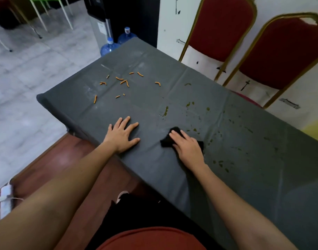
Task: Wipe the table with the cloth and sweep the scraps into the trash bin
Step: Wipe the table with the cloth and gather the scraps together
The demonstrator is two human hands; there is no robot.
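grey sheeting covers the counter (181,83), which stands on a pale tiled floor (28,69) beside two red chairs (262,51). left hand (123,135) lies flat on the sheeting near the front edge, fingers spread and straight, holding nothing. right hand (188,147) presses flat on the black cloth (166,141), fingers extended, just right of the left hand. orange scraps (123,81) lie scattered at the far end. green smears (165,111) mark the sheeting beyond and right of the cloth.

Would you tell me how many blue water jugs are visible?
2: the nearer jug stands by the far end of the table; the other jug just behind it.
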